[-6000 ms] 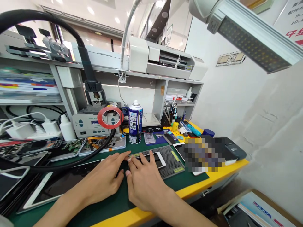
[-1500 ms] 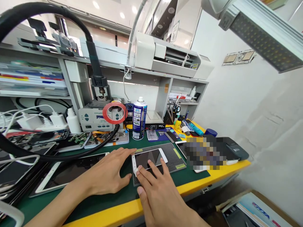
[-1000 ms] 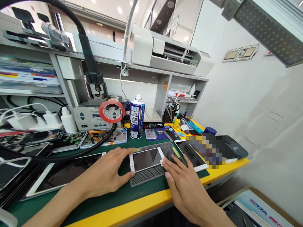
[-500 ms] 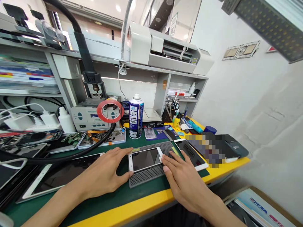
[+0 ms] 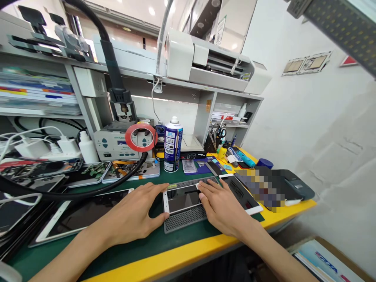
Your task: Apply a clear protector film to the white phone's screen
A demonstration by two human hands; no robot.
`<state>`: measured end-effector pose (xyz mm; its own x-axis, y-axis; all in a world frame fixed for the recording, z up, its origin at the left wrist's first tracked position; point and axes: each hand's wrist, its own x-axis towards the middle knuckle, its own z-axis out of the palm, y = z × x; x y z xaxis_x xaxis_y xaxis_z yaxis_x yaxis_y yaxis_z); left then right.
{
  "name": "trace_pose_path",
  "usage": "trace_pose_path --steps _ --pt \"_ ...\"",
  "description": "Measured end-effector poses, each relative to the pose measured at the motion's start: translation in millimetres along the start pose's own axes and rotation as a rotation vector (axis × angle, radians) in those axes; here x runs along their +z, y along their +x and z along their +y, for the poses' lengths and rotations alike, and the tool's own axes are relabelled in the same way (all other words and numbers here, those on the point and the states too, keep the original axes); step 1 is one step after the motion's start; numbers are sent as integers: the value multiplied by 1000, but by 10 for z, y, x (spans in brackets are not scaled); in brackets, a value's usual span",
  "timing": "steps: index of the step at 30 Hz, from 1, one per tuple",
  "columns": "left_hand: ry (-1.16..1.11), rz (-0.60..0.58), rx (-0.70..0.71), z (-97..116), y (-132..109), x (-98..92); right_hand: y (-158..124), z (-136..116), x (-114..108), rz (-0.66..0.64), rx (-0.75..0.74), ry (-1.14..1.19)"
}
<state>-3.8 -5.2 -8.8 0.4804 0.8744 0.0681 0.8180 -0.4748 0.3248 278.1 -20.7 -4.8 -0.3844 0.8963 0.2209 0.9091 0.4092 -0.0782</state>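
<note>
A white smartphone (image 5: 183,199) lies screen up on a grey perforated mat (image 5: 188,219) on the green work surface. My left hand (image 5: 133,209) braces the phone's left end, index fingertip at the far corner and thumb at the near corner. Over the phone's right end lies my right hand (image 5: 221,203), its fingers stretched out and the fingertips on the screen's edge. That hand covers most of the right bezel; whether anything small is under its fingertips I cannot tell. Just right of it rests a white tablet (image 5: 239,192) with a dark screen.
Another white-framed tablet (image 5: 85,211) lies under my left forearm, with a black hose (image 5: 117,188) curving above it. Behind stand a blue spray can (image 5: 173,145), a red tape roll (image 5: 141,138) and trays of parts (image 5: 132,172). A yellow edge (image 5: 176,254) borders the bench.
My right hand has slid up and away along the phone's right end, its fingers now nearer the far corner. The left hand keeps its place on the phone. The whole view has shifted slightly.
</note>
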Motion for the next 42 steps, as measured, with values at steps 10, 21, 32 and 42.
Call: trace_pose_path --steps 10,21,32,42 --pt "10 21 7 -40 3 23 35 -13 -7 -20 -8 24" --pt "-1 -9 -4 40 -7 -48 89 -234 51 -26 -81 39" --pt "13 27 46 67 -11 -58 241 -665 107 -51 -237 118" --pt "-18 33 57 79 -18 -72 300 -762 64 -73 -288 146"
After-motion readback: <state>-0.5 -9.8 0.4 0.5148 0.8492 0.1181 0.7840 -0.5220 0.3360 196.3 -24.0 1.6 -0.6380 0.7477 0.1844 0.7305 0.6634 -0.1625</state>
